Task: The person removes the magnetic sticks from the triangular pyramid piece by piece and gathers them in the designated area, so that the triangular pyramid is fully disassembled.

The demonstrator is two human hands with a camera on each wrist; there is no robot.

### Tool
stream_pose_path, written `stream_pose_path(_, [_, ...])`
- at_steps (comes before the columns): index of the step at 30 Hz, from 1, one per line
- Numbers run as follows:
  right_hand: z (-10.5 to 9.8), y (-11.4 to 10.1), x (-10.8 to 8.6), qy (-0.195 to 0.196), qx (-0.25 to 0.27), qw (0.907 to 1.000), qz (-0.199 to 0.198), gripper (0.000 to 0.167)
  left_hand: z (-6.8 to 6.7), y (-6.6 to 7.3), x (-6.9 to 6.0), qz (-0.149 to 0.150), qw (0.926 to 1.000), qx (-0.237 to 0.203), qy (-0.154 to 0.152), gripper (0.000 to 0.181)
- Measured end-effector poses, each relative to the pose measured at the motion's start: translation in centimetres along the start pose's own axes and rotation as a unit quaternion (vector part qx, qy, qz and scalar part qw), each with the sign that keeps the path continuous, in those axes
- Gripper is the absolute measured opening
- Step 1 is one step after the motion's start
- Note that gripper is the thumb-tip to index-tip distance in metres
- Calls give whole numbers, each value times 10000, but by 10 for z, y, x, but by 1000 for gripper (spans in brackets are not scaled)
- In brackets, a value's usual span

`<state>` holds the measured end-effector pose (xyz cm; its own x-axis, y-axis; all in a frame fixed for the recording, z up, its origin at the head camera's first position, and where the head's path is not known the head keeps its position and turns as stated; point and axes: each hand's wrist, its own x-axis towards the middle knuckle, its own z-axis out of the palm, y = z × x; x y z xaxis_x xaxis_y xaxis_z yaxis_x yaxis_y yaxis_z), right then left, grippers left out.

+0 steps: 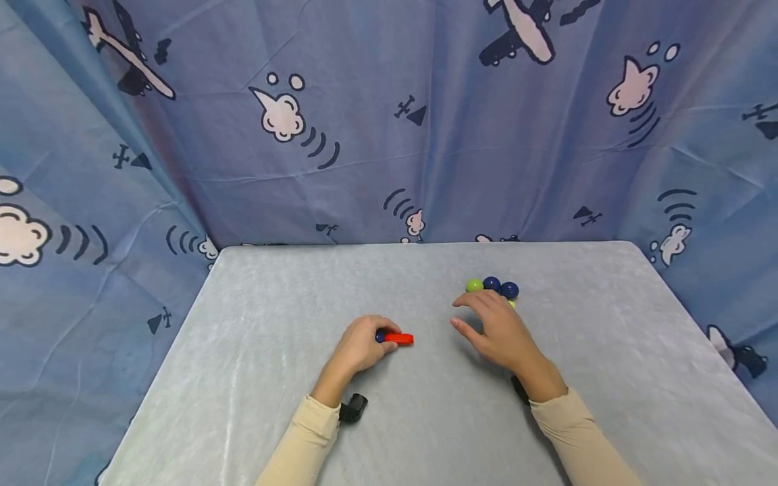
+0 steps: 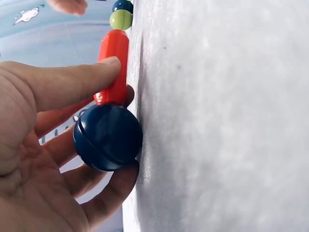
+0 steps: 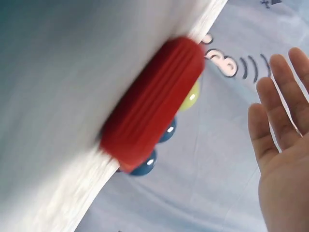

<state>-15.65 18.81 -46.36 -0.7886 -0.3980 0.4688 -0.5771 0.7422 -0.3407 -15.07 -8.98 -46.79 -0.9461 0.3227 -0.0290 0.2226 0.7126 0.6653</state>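
Note:
My left hand (image 1: 360,344) pinches a red rod (image 1: 401,339) between thumb and fingers, low over the table. At the rod's near end sits a dark blue ball (image 2: 108,137), touching the rod, with the lower fingers curled under it. My right hand (image 1: 501,334) hovers with spread fingers and holds nothing. Just beyond it are a green ball (image 1: 474,285), a blue ball (image 1: 491,283) and a second blue ball (image 1: 509,290); part of this group is hidden by the hand. A ridged red rod (image 3: 154,104) appears in the right wrist view, apart from the right fingers.
A pale grey cloth covers the table (image 1: 273,290). Behind and at the sides hangs a blue curtain (image 1: 365,135) printed with planes and clouds. A black wrist camera (image 1: 354,408) shows beside the left wrist.

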Motion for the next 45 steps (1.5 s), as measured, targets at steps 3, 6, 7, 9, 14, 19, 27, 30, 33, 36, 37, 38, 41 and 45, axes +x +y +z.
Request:
stream_pose_path(3, [6, -12, 2, -127, 103, 9999, -13, 30, 0, 1, 0, 22, 10000, -61, -17, 19])
stream_pose_path(6, [11, -22, 4, -195, 152, 9997, -49, 32, 0, 1, 0, 145, 9999, -55, 13, 18])
stream_pose_path(7, [13, -26, 5, -223, 144, 9996, -72, 32, 0, 2, 1, 172, 9998, -74, 27, 18])
stream_pose_path(9, [16, -33, 6, -296, 134, 9994, -144, 33, 0, 3, 1, 238, 9997, -55, 55, 18])
stream_pose_path(14, [21, -44, 6, -485, -15, 9983, -314, 35, -2, 8, 1, 324, 9992, -222, 34, 19])
stream_pose_path(19, [23, -47, 5, -652, -39, 9975, -278, 33, -4, 11, 0, 414, 9983, -405, 9, 19])
stream_pose_path(27, [25, -52, 5, -839, -66, 9961, -268, 23, -4, 11, -1, 596, 9970, -498, 18, 20])
stream_pose_path(30, [25, -52, 5, -790, -118, 9964, -294, 22, -4, 12, -1, 609, 9968, -527, 9, 21])
stream_pose_path(33, [25, -51, 5, -640, -133, 9973, -325, 21, -4, 12, -1, 549, 9970, -541, -110, 27])
stream_pose_path(36, [25, -49, 4, -461, -137, 9983, -321, 22, -3, 10, -1, 400, 9969, -583, -341, 34])
stream_pose_path(37, [24, -48, 4, -419, -127, 9986, -307, 23, -3, 10, -1, 365, 9967, -599, -404, 36])
stream_pose_path(38, [24, -47, 4, -385, -129, 9987, -303, 23, -3, 9, -1, 313, 9965, -630, -454, 37])
stream_pose_path(41, [24, -45, 4, -350, -121, 9990, -259, 25, -2, 7, -1, 274, 9959, -733, -448, 36])
stream_pose_path(45, [23, -42, 5, -383, -107, 9990, -208, 25, -2, 5, 0, 276, 9951, -884, -358, 34])
